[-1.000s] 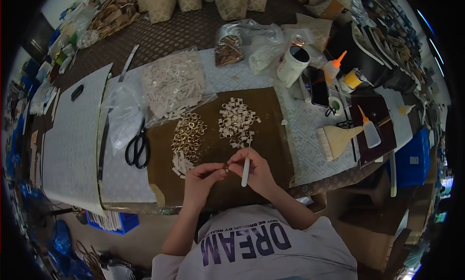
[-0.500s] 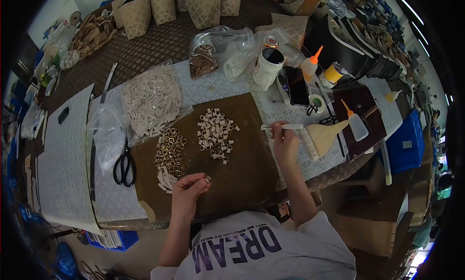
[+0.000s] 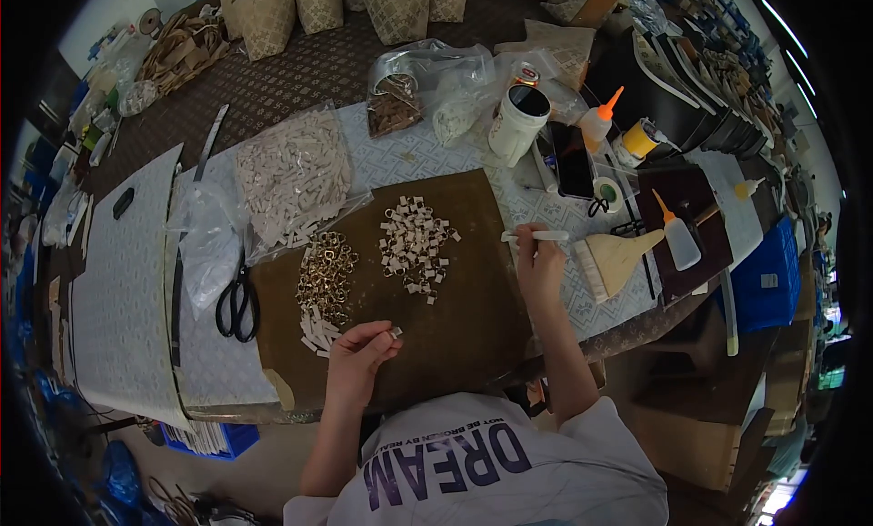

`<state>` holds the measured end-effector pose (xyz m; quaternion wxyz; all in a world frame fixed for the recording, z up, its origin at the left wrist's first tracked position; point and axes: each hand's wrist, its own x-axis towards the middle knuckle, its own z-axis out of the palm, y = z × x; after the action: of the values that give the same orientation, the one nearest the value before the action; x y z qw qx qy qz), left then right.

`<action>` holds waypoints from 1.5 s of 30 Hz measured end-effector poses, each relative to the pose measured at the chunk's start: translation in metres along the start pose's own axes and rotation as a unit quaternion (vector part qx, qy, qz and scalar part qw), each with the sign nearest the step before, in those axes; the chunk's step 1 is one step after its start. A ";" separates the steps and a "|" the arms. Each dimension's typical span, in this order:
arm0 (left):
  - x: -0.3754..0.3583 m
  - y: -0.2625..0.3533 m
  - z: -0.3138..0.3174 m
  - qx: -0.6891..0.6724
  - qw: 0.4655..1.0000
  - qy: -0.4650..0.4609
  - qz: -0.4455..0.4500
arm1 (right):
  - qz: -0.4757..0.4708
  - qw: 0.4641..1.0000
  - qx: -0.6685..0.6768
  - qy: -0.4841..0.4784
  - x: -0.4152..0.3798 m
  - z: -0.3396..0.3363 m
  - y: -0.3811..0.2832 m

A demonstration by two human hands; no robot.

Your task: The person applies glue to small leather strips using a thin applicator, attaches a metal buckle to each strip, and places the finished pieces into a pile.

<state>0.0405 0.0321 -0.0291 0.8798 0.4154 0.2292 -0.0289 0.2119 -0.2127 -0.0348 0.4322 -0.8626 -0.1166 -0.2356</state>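
The left hand [image 3: 359, 355] has a pinching grip on a small ring piece [image 3: 396, 331] above the brown surface [image 3: 464, 317]. The right hand [image 3: 539, 264], well apart, grips a white stick [image 3: 535, 237] beside the brush [image 3: 618, 256].

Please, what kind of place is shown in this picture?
Probably a small craft workshop for handmade paper bags. The table holds glue bottles, a pile of metal rings, scissors and a wide brush; patterned bags stand behind.
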 end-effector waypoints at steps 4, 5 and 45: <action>0.000 0.002 0.008 -0.012 1.000 0.007 -0.022 | 0.104 0.969 0.223 -0.003 -0.011 -0.012 -0.033; 0.001 0.002 0.011 -0.021 0.999 0.009 -0.030 | 0.140 0.944 0.297 -0.019 -0.016 -0.016 -0.045; -0.003 0.002 0.019 -0.031 0.998 -0.041 -0.040 | 0.162 0.851 0.432 -0.252 -0.075 0.005 -0.098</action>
<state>0.0454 0.0191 -0.0160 0.8991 0.3768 0.2101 -0.0742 0.1093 -0.1495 -0.0079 0.7490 -0.6254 -0.1704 0.1374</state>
